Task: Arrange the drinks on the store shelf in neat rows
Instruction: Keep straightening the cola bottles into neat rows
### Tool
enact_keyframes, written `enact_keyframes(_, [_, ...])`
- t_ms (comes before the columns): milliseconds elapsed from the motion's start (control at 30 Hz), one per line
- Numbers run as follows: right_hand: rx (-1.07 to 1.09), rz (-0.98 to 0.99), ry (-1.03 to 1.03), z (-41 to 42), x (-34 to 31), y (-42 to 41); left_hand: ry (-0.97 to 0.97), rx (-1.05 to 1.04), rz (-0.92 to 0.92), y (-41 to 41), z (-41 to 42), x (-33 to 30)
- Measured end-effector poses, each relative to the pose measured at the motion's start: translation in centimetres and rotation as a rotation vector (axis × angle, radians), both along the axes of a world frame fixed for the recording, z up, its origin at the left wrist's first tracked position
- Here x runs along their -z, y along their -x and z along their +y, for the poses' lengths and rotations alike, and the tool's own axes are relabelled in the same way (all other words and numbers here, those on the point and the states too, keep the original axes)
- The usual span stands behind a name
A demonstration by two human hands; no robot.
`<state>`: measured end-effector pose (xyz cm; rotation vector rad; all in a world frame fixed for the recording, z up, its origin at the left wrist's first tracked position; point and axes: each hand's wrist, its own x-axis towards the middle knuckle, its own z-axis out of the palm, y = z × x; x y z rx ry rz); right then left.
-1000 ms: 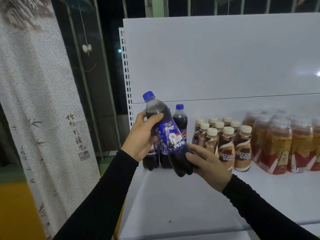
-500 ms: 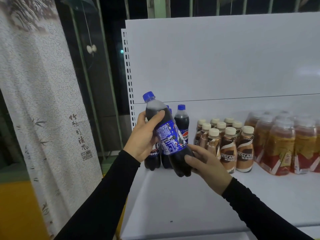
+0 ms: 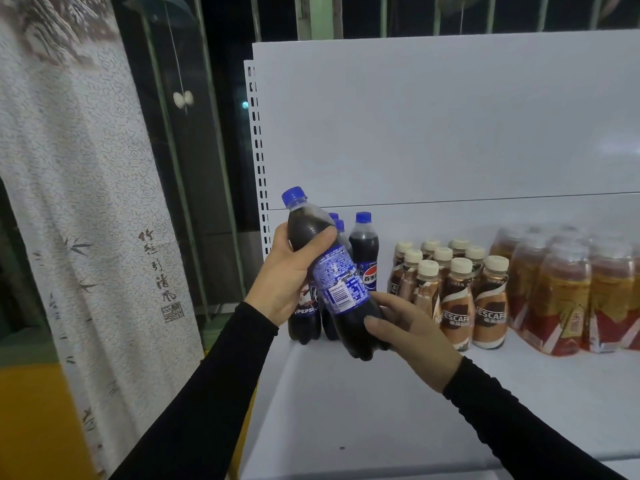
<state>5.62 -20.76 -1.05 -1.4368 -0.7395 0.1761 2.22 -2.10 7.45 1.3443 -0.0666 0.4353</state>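
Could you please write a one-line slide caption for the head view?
Both hands, left hand and right hand, hold a tilted Pepsi bottle above the white shelf.

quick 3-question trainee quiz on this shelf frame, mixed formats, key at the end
1. True or false: the held Pepsi bottle stands upright on the shelf.
2. Which hand grips the upper part of the held Pepsi bottle? A) left hand B) right hand C) neither
3. Fill in: the cream-capped bottles right of the Pepsi bottles on the shelf carry the brand name ____.

Key
1. False: it is tilted and lifted, held in both hands.
2. A: the left hand wraps the upper body, the right hand holds the base.
3. Nescafe, on the Nescafe bottles.
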Motion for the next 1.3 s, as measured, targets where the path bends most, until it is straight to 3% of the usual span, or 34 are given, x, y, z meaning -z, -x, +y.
enact_keyframes(167, [-0.104, 0.197, -0.072, 0.0, 0.2, -0.2, 0.047, 0.013, 0.016, -0.2, 0.5, -0.1])
enact_keyframes(367, [0.088, -0.186, 0.230, 0.4, -0.7, 0.7, -0.036, -0.114, -0.015, -0.5, -0.7, 0.0])
enact_keyframes(500, [0.146, -0.130, 0.172, 0.5, -0.2, 0.0, -0.031, -0.149, 0.001, -0.5, -1.2, 0.0])
enact_keyframes(667, [0.125, -0.154, 0.249, 0.6, -0.2, 0.4, -0.047, -0.194, 0.009, -0.5, -1.4, 0.1])
enact_keyframes(800, [0.034, -0.079, 0.094, 0.2, -0.5, 0.5, -0.067, -0.186, 0.003, 0.0, -0.9, 0.0])
enact_keyframes(1033, [-0.132, 0.296, -0.151, 0.3, -1.1, 0.4, -0.019, -0.057, -0.008, 0.6, 0.1, 1.0])
enact_keyframes(1200, [-0.129, 0.277, -0.153, 0.5, -1.1, 0.5, -0.074, -0.052, -0.027, 0.4, 0.2, 1.3])
enact_keyframes(1300, [-0.093, 0.152, -0.109, 0.8, -1.3, 0.8, -0.111, -0.059, -0.026, 0.3, 0.2, 1.3])
